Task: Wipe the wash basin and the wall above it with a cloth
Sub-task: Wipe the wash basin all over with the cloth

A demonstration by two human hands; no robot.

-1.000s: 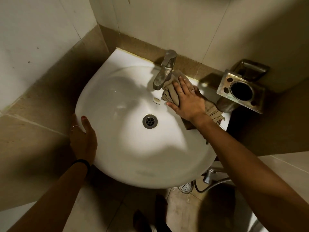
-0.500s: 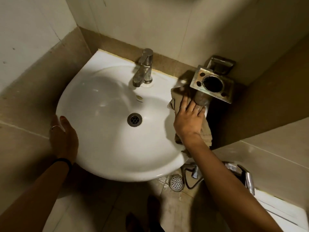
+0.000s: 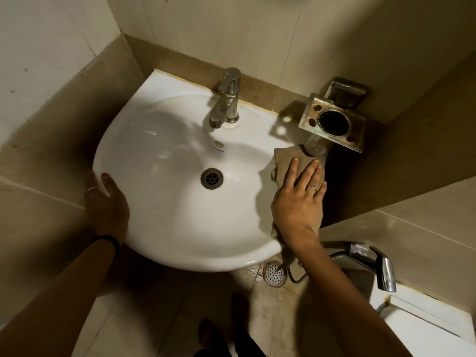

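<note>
A white wash basin (image 3: 164, 222) is fixed in a tiled corner, with a metal tap (image 3: 228, 99) at its back and a drain (image 3: 211, 178) in the bowl. My right hand (image 3: 298, 202) lies flat on a beige cloth (image 3: 284, 157), pressing it on the basin's right rim, just below a metal holder. My left hand (image 3: 108, 204) grips the basin's left rim, thumb on top. The wall (image 3: 244, 29) above the basin is pale tile over a brown band.
A square metal tumbler holder (image 3: 333, 122) sticks out of the right wall, close above the cloth. A hand sprayer (image 3: 373, 261) hangs at the lower right beside a white toilet edge (image 3: 422, 328). A floor drain (image 3: 275, 273) lies under the basin. My foot (image 3: 213, 333) stands below.
My right hand has slid the cloth from beside the tap to the basin's right rim under the holder. The left hand has stayed on the left rim.
</note>
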